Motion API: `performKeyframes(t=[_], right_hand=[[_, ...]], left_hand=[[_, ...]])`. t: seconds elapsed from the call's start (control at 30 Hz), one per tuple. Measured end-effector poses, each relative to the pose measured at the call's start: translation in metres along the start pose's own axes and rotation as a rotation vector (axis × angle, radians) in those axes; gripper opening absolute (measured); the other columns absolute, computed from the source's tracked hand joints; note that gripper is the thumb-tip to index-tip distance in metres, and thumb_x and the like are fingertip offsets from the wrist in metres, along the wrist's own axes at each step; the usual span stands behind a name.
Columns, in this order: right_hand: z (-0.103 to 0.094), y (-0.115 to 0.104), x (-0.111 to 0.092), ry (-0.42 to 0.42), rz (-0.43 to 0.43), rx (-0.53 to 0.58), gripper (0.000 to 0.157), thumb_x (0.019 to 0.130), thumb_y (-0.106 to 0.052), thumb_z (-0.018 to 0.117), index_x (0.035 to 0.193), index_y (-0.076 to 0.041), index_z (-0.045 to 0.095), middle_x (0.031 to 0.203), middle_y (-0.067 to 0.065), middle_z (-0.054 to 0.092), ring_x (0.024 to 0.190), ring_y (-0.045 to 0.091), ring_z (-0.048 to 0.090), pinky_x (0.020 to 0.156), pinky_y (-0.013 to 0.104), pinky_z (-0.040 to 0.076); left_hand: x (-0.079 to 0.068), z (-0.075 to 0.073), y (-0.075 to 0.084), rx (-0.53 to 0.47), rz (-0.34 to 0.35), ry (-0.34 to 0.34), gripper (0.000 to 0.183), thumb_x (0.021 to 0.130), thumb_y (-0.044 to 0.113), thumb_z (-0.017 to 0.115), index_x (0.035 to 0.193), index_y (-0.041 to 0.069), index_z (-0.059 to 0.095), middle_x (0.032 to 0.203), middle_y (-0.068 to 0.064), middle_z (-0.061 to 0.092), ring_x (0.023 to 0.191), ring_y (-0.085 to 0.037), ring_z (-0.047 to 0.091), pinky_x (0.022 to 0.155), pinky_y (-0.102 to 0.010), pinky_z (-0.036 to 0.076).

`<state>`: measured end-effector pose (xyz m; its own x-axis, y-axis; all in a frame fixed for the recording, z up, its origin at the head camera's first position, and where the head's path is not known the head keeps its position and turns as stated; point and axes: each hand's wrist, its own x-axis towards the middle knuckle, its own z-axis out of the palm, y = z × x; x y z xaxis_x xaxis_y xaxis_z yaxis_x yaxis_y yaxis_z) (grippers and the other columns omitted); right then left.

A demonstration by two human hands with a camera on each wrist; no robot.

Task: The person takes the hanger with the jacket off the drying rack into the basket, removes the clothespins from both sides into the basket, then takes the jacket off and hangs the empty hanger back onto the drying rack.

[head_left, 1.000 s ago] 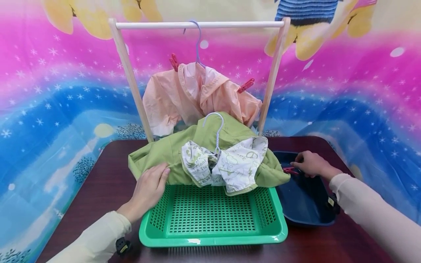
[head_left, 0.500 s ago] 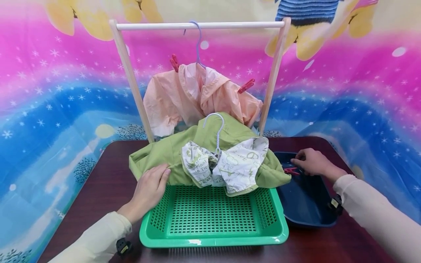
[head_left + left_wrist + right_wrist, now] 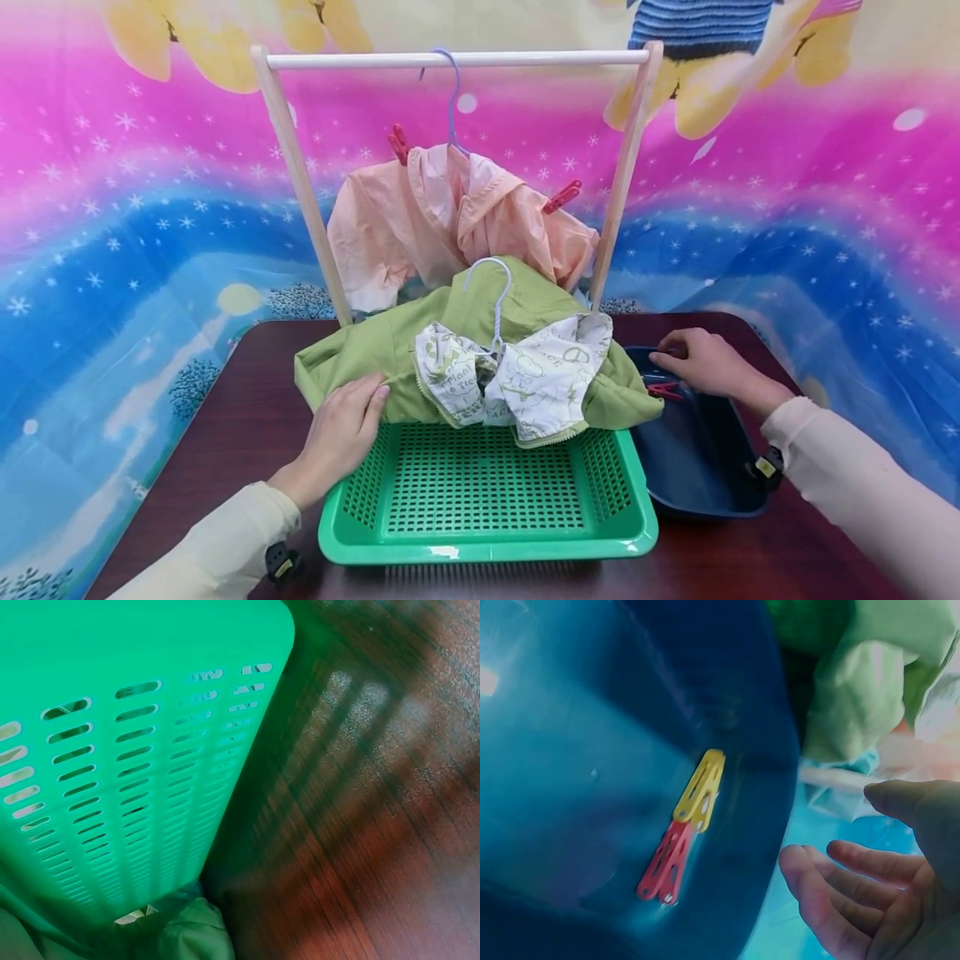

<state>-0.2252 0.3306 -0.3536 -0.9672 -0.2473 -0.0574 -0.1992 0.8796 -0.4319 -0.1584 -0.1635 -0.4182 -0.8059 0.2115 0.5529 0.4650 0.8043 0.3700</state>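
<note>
My left hand (image 3: 341, 433) rests on the left side of the green jacket (image 3: 390, 342), at the rim of a green basket (image 3: 483, 548). The jacket lies across the basket's far side, its white printed lining (image 3: 551, 375) turned out and a pale hanger hook (image 3: 498, 308) standing up from its collar. Over the far end of a dark blue tray (image 3: 693, 492), my right hand (image 3: 705, 362) hovers with loosely bent fingers, holding nothing. Inside the tray lie a red clothespin (image 3: 664, 862) and a yellow clothespin (image 3: 700, 789), touching end to end. The left wrist view does not show the left hand.
Behind the jacket stands a wooden rack (image 3: 630, 175) with a white bar (image 3: 525, 58). A peach jacket (image 3: 420, 221) hangs there on a purple hanger (image 3: 453, 100), with two red clothespins (image 3: 562, 197) on it. Everything stands on a dark wooden table (image 3: 225, 425).
My right hand has shifted slightly left and up above the tray, away from the red clothespin there. The left hand and the green jacket have not visibly moved.
</note>
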Motion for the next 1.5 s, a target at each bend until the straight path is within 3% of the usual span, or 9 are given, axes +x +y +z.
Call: performKeyframes(t=[0.2,0.4,0.67,0.9,1.17,1.37,1.4,1.5], right_hand=[[-0.003,-0.015,-0.002,0.038,-0.039,-0.003,0.039,0.103,-0.033,0.059,0.122,0.001,0.066,0.114,0.024,0.072,0.065,0.010,0.069,0.063,0.032,0.057],[-0.008,-0.030,-0.007,0.083,-0.060,-0.040,0.039,0.103,-0.034,0.059,0.121,-0.001,0.068,0.113,0.021,0.074,0.068,0.012,0.070,0.067,0.036,0.057],[-0.011,-0.049,-0.013,0.152,-0.093,-0.048,0.035,0.102,-0.034,0.060,0.119,-0.005,0.070,0.106,0.015,0.076,0.091,0.027,0.073,0.076,0.047,0.057],[-0.006,-0.065,-0.018,0.224,-0.146,-0.035,0.030,0.101,-0.030,0.063,0.118,-0.007,0.069,0.092,0.006,0.076,0.075,0.015,0.067,0.066,0.034,0.051],[-0.002,-0.085,-0.024,0.234,-0.213,0.001,0.024,0.099,-0.022,0.067,0.117,-0.007,0.070,0.087,0.004,0.074,0.058,0.011,0.060,0.055,0.027,0.047],[0.006,-0.098,-0.026,0.258,-0.266,0.005,0.023,0.097,-0.024,0.069,0.115,-0.009,0.071,0.084,0.000,0.073,0.057,0.007,0.057,0.054,0.025,0.046],[0.007,-0.101,-0.027,0.262,-0.273,0.006,0.023,0.097,-0.024,0.070,0.115,-0.010,0.071,0.083,-0.001,0.073,0.057,0.006,0.057,0.054,0.025,0.045],[0.010,-0.108,-0.031,0.264,-0.292,0.015,0.021,0.098,-0.025,0.069,0.114,-0.012,0.071,0.081,-0.004,0.071,0.056,0.005,0.056,0.053,0.025,0.045]], left_hand=[[-0.001,0.000,-0.001,0.002,-0.011,-0.006,0.016,0.105,0.015,0.053,0.094,0.011,0.063,0.094,-0.010,0.072,0.095,-0.034,0.070,0.085,-0.053,0.054],[0.000,0.001,-0.001,0.003,-0.001,-0.004,0.017,0.104,0.015,0.054,0.089,0.012,0.061,0.087,-0.008,0.069,0.090,-0.033,0.069,0.083,-0.052,0.053],[0.001,0.000,0.000,0.000,0.000,-0.002,0.018,0.105,0.015,0.054,0.088,0.012,0.060,0.088,-0.009,0.069,0.090,-0.032,0.069,0.082,-0.052,0.053],[0.000,-0.001,-0.001,-0.002,-0.022,-0.019,0.018,0.104,0.016,0.054,0.108,0.005,0.069,0.113,-0.017,0.074,0.105,-0.038,0.070,0.092,-0.055,0.053],[0.001,-0.002,0.000,0.002,-0.007,-0.023,0.018,0.105,0.016,0.052,0.091,0.010,0.062,0.095,-0.012,0.072,0.095,-0.034,0.070,0.086,-0.053,0.054],[-0.001,-0.003,-0.002,-0.001,-0.026,-0.038,0.022,0.105,0.016,0.053,0.114,0.003,0.069,0.119,-0.019,0.073,0.110,-0.039,0.069,0.095,-0.056,0.052],[-0.001,-0.003,-0.002,0.000,-0.023,-0.036,0.023,0.105,0.016,0.053,0.115,0.003,0.069,0.119,-0.019,0.073,0.110,-0.040,0.069,0.095,-0.057,0.052],[0.001,-0.002,-0.002,0.002,0.001,-0.043,0.018,0.106,0.016,0.052,0.099,0.007,0.065,0.097,-0.012,0.073,0.096,-0.034,0.070,0.087,-0.053,0.054]])
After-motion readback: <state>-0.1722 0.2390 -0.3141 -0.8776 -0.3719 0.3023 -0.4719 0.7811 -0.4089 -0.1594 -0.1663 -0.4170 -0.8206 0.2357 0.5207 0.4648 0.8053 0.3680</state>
